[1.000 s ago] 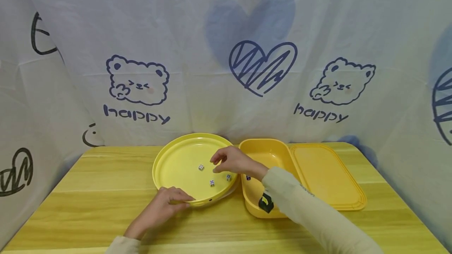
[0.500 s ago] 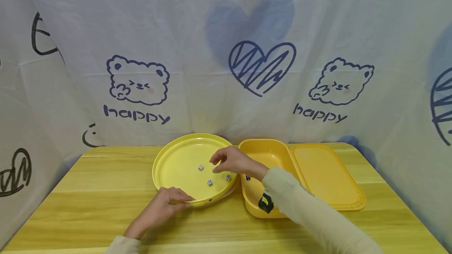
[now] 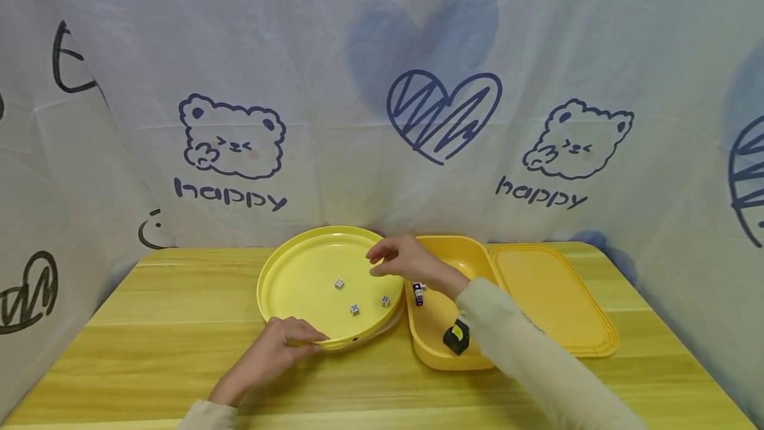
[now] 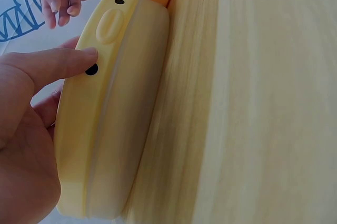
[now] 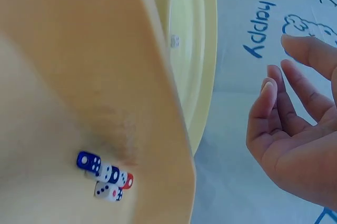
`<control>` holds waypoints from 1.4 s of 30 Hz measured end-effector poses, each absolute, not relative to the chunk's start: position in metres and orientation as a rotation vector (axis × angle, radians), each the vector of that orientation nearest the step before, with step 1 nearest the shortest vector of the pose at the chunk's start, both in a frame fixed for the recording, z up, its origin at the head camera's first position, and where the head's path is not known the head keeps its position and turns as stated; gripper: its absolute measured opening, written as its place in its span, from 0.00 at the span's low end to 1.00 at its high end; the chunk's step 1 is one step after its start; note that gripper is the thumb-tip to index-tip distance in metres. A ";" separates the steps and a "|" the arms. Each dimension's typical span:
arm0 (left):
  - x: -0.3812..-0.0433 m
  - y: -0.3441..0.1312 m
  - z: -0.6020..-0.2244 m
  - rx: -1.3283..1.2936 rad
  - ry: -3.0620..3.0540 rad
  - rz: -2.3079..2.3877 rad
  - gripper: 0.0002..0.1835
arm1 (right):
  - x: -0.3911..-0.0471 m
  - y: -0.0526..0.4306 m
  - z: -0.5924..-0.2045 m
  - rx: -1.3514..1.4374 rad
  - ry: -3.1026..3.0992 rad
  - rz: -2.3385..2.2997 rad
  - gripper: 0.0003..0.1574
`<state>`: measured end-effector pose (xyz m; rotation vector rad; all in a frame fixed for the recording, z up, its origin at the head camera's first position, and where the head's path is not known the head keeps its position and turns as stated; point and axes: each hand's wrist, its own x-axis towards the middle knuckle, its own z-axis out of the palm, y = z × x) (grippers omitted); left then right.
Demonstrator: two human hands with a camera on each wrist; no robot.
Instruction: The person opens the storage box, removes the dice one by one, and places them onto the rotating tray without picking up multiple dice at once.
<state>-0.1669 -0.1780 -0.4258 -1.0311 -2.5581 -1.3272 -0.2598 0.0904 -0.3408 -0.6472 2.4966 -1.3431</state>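
A round yellow tray (image 3: 304, 264) with a raised rim carries three white dice: one near its middle (image 3: 339, 284), one nearer the front (image 3: 355, 310), one by the right side (image 3: 385, 301). My left hand (image 3: 271, 354) grips its front rim. In the left wrist view, the thumb (image 4: 68, 66) presses the outer wall beside a black dot, and the other fingers go behind the rim. My right hand (image 3: 412, 264) hovers above the tray's right edge, fingers loosely bent and apart, holding nothing. Inside the orange box (image 5: 158, 145), several blue, white and red dice (image 5: 108, 174) lie clustered.
The orange box stands right against the tray's right side. A flat orange lid (image 3: 552, 297) lies to the right of the box. A black object with a yellow mark (image 3: 457, 337) shows beside my right sleeve, over the box. Behind the table hangs a printed white cloth (image 3: 346, 151).
My right hand has risen and shifted right, from over the tray's dice toward the box; more dice in the box now show. The front white die slid slightly left earlier. The left hand stays put.
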 end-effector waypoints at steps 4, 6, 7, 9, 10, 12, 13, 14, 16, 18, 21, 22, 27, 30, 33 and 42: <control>-0.167 -0.179 -0.426 -1.037 -2.555 -1.324 0.07 | -0.263 0.097 -0.343 -0.559 2.531 -1.361 0.16; -0.167 -0.179 -0.426 -1.040 -2.552 -1.323 0.07 | -0.265 0.101 -0.345 -0.515 2.549 -1.360 0.16; -0.167 -0.179 -0.426 -1.040 -2.552 -1.320 0.07 | -0.266 0.103 -0.347 -0.493 2.555 -1.364 0.16; -0.167 -0.179 -0.426 -1.038 -2.556 -1.319 0.07 | -0.269 0.108 -0.349 -0.455 2.557 -1.384 0.17; -0.167 -0.179 -0.426 -1.037 -2.559 -1.319 0.07 | -0.270 0.110 -0.350 -0.439 2.556 -1.398 0.17; -0.167 -0.179 -0.426 -1.036 -2.559 -1.318 0.07 | -0.272 0.116 -0.352 -0.402 2.548 -1.438 0.18; -0.167 -0.179 -0.426 -1.035 -2.560 -1.319 0.07 | -0.273 0.118 -0.353 -0.392 2.543 -1.456 0.18; -0.167 -0.179 -0.426 -1.034 -2.560 -1.320 0.07 | -0.275 0.121 -0.354 -0.380 2.538 -1.471 0.19; -0.167 -0.179 -0.426 -1.033 -2.558 -1.320 0.07 | -0.277 0.126 -0.356 -0.351 2.540 -1.486 0.18; -0.167 -0.179 -0.427 -1.036 -2.552 -1.314 0.07 | -0.280 0.130 -0.360 -0.324 2.547 -1.491 0.18; -0.167 -0.179 -0.427 -1.040 -2.554 -1.325 0.07 | -0.284 0.136 -0.365 -0.277 2.554 -1.500 0.17; -0.167 -0.179 -0.427 -1.040 -2.557 -1.331 0.07 | -0.285 0.138 -0.367 -0.259 2.554 -1.506 0.17; -0.167 -0.179 -0.427 -1.042 -2.569 -1.345 0.08 | -0.291 0.146 -0.374 -0.193 2.557 -1.511 0.17; -0.167 -0.179 -0.426 -1.030 -2.579 -1.352 0.08 | -0.294 0.149 -0.378 -0.162 2.564 -1.501 0.18; -0.166 -0.179 -0.426 -1.016 -2.589 -1.357 0.08 | -0.296 0.152 -0.382 -0.129 2.563 -1.503 0.18; -0.165 -0.178 -0.424 -1.001 -2.602 -1.361 0.08 | -0.304 0.159 -0.395 -0.103 2.567 -1.511 0.18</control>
